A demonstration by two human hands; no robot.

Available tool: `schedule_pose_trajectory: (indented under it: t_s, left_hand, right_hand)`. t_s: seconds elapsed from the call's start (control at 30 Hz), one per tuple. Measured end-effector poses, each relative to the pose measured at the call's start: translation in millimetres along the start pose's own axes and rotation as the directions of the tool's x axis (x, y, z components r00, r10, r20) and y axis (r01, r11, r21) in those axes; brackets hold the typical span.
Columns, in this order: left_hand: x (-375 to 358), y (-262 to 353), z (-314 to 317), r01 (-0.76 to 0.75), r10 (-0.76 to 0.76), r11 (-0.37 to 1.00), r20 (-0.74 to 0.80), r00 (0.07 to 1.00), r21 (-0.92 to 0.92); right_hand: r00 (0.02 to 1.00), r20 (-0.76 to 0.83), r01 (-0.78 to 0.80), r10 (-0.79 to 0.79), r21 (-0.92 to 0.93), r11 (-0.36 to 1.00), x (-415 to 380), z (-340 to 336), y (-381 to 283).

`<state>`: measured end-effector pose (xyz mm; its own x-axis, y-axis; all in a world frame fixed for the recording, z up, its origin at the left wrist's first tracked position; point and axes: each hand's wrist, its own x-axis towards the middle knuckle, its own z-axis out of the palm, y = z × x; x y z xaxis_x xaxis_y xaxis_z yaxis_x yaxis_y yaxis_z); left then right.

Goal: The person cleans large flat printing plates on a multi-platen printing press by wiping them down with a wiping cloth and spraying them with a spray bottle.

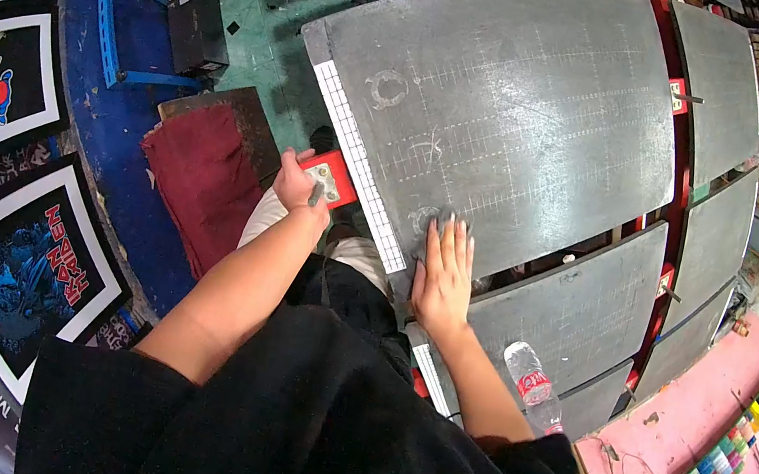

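My right hand (441, 284) lies flat near the lower corner of a grey printing board (537, 92), fingers stretched out and their tips darkened. The board carries faint white grid lines and ring-shaped marks, with a white gridded strip (354, 151) along its near edge. At that edge, my left hand (295, 184) is curled beside a red bracket (337, 179) with a pale bolted plate. A short dark metal peg (316, 193) rests close by the palm. The fingers' undersides are hidden, so what they grip cannot be made out.
More grey boards (563, 290) stand around on red arms. A clear plastic bottle (532, 378) with a red label lies on one at the right. To the left are a maroon cloth (199, 165), a blue metal frame (112, 27) and framed prints (27, 277). Small paint bottles (721, 460) line the pink surface.
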<state>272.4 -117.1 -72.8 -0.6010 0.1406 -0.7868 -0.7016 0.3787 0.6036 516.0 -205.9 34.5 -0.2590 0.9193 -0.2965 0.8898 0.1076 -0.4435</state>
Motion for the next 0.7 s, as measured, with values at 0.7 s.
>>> schedule_pose_trajectory:
  t_s: [0.7]
  left_hand:
    - [6,-1,3,-0.018,0.018,1.0,0.008,1.0,-0.002]
  right_hand:
    - [0.963,-0.028,0.269,-0.268,0.065,0.961,61,-12,-9]
